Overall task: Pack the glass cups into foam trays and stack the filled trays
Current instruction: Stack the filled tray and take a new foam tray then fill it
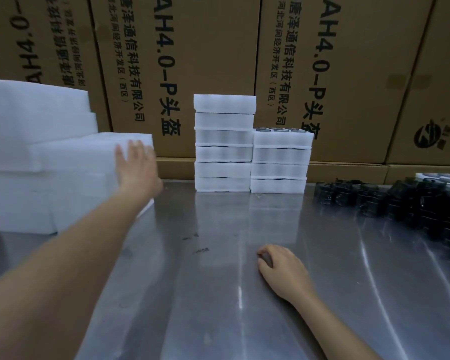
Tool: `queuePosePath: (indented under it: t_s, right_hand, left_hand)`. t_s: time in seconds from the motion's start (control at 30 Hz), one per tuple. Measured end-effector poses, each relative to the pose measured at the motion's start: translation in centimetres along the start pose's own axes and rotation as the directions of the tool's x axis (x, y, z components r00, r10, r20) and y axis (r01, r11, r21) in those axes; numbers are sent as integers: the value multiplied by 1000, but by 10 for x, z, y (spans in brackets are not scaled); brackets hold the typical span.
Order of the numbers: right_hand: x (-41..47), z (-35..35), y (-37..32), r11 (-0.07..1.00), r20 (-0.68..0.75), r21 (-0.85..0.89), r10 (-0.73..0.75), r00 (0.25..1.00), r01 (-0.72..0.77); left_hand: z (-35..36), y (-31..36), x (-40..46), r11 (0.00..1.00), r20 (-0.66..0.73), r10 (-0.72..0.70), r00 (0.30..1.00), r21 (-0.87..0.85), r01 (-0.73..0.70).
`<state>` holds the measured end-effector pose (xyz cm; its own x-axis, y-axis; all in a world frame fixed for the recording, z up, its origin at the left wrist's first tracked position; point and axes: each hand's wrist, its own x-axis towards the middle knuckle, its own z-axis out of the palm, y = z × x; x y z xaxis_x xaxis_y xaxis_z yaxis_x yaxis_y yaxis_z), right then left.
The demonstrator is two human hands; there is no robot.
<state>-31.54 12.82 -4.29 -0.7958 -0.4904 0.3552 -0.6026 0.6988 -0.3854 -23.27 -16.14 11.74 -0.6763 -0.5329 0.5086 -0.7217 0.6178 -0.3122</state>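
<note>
1. Two stacks of filled foam trays [223, 141] are set at the back of the steel table [218, 281]; dark glass cups [390, 203] remain unpacked at right.
2. The left hand [135, 165] is laid flat-fingered against the empty white foam blocks [63, 162].
3. The right hand [281, 268] is rested curled; any grip cannot be told.

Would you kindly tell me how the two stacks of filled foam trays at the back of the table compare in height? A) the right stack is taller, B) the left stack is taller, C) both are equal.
B: the left stack rises two trays above the right stack, whose top tray shows cup rims.
</note>
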Motion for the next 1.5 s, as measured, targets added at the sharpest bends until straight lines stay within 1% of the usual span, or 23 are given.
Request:
queuePosePath:
  t_s: [0.07,0.1,0.3,0.37,0.47,0.53,0.6,0.67,0.73,0.8,0.87,0.93,0.97,1.0,1.03,1.07,1.1,1.13,1.17,1.23,1.3,1.4,1.5]
  right_hand:
    - [0,1,1,1000,-3,1,2,1000,-2]
    - [0,0,0,1000,-7,1,2,1000,-2]
    - [0,-3,-1,1000,8,13,13,1000,-13]
    - [1,-4,-1,1000,15,12,15,1000,-15]
    - [2,-2,0,998,31,39,50,998,-51]
    - [4,-3,2,968,16,199,150,988,-151]
    - [7,-6,4,858,-53,464,275,960,-220]
    - [12,-11,9,735,-156,643,403,902,-217]
    - [15,-19,19,637,-212,738,533,819,-223]
    - [16,-27,32,534,-217,816,638,739,-221]
    - [16,-37,46,438,-198,874,716,670,-209]
    - [15,-46,56,364,-170,912,753,636,-187]
    - [14,-50,59,347,-162,921,751,640,-175]
    - [14,-51,61,348,-157,922,735,659,-169]
    - [13,-52,61,359,-150,918,709,689,-169]
    - [13,-52,62,370,-133,912,678,723,-179]
    - [14,-52,60,379,-104,904,642,760,-197]
    - [14,-52,59,391,-68,893,603,795,-221]
    - [14,-52,58,407,-30,880,564,825,-246]
    - [13,-54,56,446,31,851,486,873,-278]
    - [8,-57,56,472,75,835,411,908,-283]
    - [2,-59,56,514,51,815,396,917,-267]
    - [-2,-61,59,457,-24,860,479,877,-226]
  left_hand:
    - [-1,-23,10,988,70,-150,986,42,147]
    - [0,-29,11,983,82,-180,980,43,177]
    - [-9,-39,11,989,11,-140,990,-50,141]
    - [-18,-44,12,992,-57,-114,992,-63,110]
    - [-38,-40,7,994,-284,-19,959,-107,-12]
    - [-51,-28,-4,974,-428,40,903,-186,-131]
    - [-55,-8,-25,904,-475,71,877,-342,-258]
    - [-49,17,-58,774,-433,125,893,-520,-361]
    - [-33,44,-98,664,-410,237,881,-593,-455]
    - [-15,64,-136,579,-433,330,839,-609,-542]
    - [5,78,-161,512,-441,382,812,-631,-583]
    - [20,88,-172,429,-443,401,802,-683,-591]
    - [25,91,-173,367,-432,366,824,-747,-555]
    - [30,93,-171,282,-381,288,879,-843,-458]
    - [33,95,-166,152,-264,177,948,-944,-291]
    - [34,97,-159,-19,-74,81,994,-997,-73]
    - [35,96,-152,-211,142,47,989,-966,149]
    - [35,96,-144,-372,312,59,948,-875,311]
    - [38,98,-137,-450,413,93,906,-794,408]
    - [40,105,-130,-390,427,184,885,-795,465]
    - [38,113,-132,-309,386,259,885,-835,455]
    - [34,114,-140,-386,310,320,895,-820,422]
    - [31,111,-143,-391,344,243,907,-821,416]
